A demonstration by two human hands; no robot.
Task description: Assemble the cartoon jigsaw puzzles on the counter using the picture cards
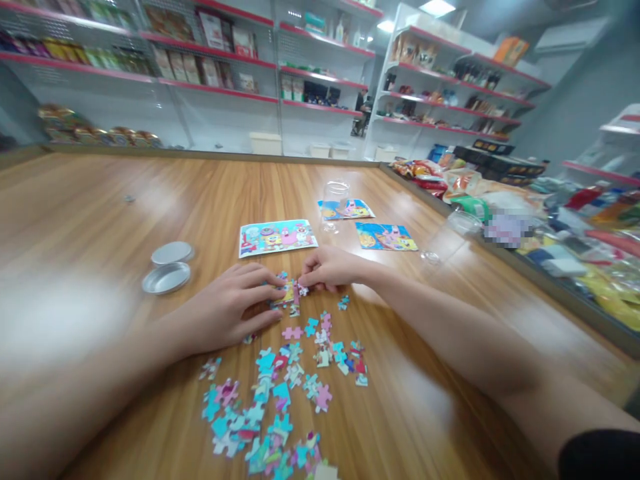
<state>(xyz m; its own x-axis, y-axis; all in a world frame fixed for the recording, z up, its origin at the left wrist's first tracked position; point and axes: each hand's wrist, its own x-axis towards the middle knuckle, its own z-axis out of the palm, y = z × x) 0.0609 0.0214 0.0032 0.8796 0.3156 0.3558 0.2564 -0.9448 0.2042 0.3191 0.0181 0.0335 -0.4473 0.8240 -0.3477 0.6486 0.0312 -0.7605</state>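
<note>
My left hand (240, 303) lies with its fingers spread, the tips resting on a small cluster of joined jigsaw pieces (289, 293). At the right side of that cluster, my right hand (330, 268) is closed in a pinch on a small puzzle piece (303, 290). Below both hands, many loose puzzle pieces (265, 363) in turquoise, pink and white are scattered toward me. A single blue piece (343, 303) sits under my right wrist. Just beyond my hands lies a cartoon picture card (278, 238).
Two round metal lids (167, 279) lie to the left. At the right are two more cartoon cards (386, 237) and clear plastic jars (336, 193). Packaged goods (480, 180) are heaped past the table's right edge. Stocked shelves (215, 50) line the back, where a person is partly visible.
</note>
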